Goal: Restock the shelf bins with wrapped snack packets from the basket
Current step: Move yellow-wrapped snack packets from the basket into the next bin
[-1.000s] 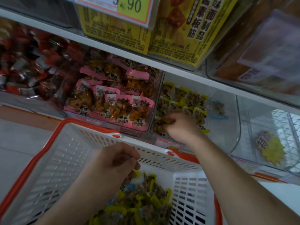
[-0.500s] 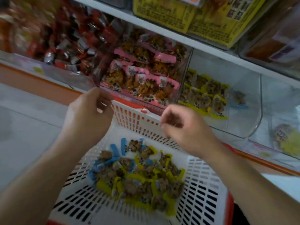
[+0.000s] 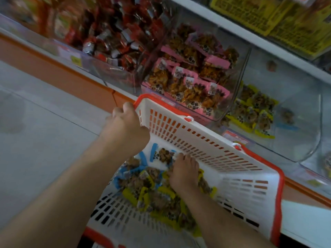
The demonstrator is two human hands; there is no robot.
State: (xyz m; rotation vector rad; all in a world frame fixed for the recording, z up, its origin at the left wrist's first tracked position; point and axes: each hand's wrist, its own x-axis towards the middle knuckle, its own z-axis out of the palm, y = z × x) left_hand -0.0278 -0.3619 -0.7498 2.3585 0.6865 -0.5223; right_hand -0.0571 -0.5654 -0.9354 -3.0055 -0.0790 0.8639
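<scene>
A white basket with an orange rim [image 3: 223, 158] is tilted against the shelf front. Inside lies a pile of yellow-edged snack packets [image 3: 154, 196] with a few blue-edged packets [image 3: 157, 154] among them. My left hand [image 3: 125, 127] grips the basket's left corner at the rim. My right hand [image 3: 184, 174] is down in the basket, fingers spread on the pile; whether it holds a packet is hidden. On the shelf, a clear bin [image 3: 293, 126] holds several yellow-edged packets [image 3: 254, 111] at its left side.
Left of that bin stand a bin of pink-edged packets [image 3: 193, 83] and a bin of red-wrapped snacks [image 3: 116, 38]. Yellow boxes [image 3: 268, 17] sit on the shelf above. An orange shelf edge [image 3: 71, 76] runs along the front, above a pale floor [image 3: 35, 131].
My right hand dropped from above the basket into the packet pile. My left hand moved onto the basket's corner rim. The view swung left and down.
</scene>
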